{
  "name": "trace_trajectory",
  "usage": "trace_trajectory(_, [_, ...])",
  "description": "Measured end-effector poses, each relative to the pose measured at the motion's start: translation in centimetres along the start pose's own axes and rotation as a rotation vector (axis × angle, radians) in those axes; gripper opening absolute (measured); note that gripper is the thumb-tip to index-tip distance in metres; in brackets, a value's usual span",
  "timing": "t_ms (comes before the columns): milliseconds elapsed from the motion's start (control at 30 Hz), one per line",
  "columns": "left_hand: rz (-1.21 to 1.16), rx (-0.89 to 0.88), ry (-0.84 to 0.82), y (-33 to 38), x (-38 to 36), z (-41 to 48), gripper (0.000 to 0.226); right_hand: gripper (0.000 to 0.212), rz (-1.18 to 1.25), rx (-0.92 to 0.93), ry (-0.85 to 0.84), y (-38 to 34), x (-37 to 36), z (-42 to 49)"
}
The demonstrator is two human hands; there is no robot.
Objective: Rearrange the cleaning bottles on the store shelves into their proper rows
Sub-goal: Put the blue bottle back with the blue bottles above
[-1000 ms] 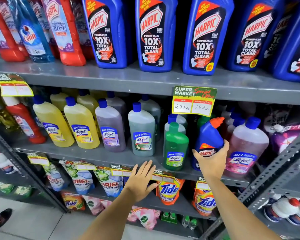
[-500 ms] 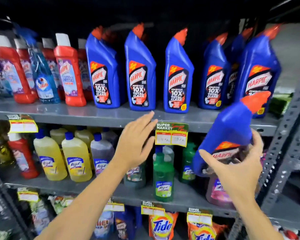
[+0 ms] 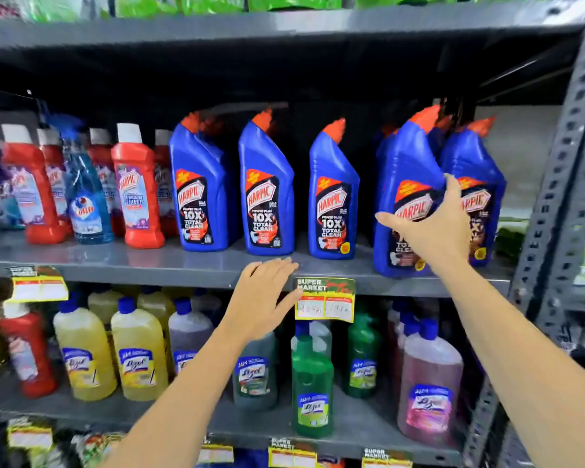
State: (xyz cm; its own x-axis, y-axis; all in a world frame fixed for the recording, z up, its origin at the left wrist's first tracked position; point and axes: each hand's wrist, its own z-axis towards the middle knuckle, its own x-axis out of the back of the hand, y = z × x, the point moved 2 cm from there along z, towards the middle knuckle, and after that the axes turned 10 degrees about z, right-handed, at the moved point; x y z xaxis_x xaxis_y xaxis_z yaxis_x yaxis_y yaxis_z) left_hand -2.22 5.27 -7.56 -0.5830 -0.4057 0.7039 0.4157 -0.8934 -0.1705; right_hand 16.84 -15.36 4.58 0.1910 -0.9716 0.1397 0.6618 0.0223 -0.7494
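My right hand (image 3: 434,224) grips a blue Harpic bottle (image 3: 406,170) with an orange cap, standing upright on the front edge of the middle shelf (image 3: 149,261), at the right end of a row of blue Harpic bottles (image 3: 267,187). Another blue Harpic bottle (image 3: 480,184) stands just behind and to the right of it. My left hand (image 3: 264,295) is flat with fingers apart, resting against the shelf's front lip beside a price tag (image 3: 325,298), holding nothing.
Red Harpic bottles (image 3: 137,184) and a blue Colin spray (image 3: 85,197) fill the shelf's left. Below stand yellow (image 3: 139,349), purple, green (image 3: 313,383) and pink (image 3: 429,383) Lizol bottles and a red bottle (image 3: 27,349). A grey perforated upright (image 3: 568,157) bounds the right.
My right hand lifted the blue Harpic bottle from the lower shelf and stood it upright on the middle shelf. My left hand rose to the shelf edge. The view tilted upward.
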Motion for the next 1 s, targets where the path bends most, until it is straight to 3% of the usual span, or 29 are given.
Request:
trace_trajectory(133, [-0.006, 0.000, 0.018, 0.0, -0.3, -0.1, 0.062, 0.124, -0.090, -0.039, -0.063, 1.0, -1.0, 0.4])
trace_trajectory(267, [-0.006, -0.005, 0.018, -0.1, -0.4, -0.1, 0.062, 0.128, -0.004, 0.006, -0.034, 1.6, -1.1, -0.6])
trace_trajectory(400, [-0.023, -0.005, 0.040, -0.1, -0.6, -0.2, 0.058, 0.137, -0.044, -0.077, -0.090, 3.6, -1.8, -2.4])
trace_trajectory(1000, [-0.043, 0.010, 0.094, 0.0, -0.8, -0.2, 0.055, 0.132, -0.109, -0.128, -0.199, 7.2, -5.2, 1.3])
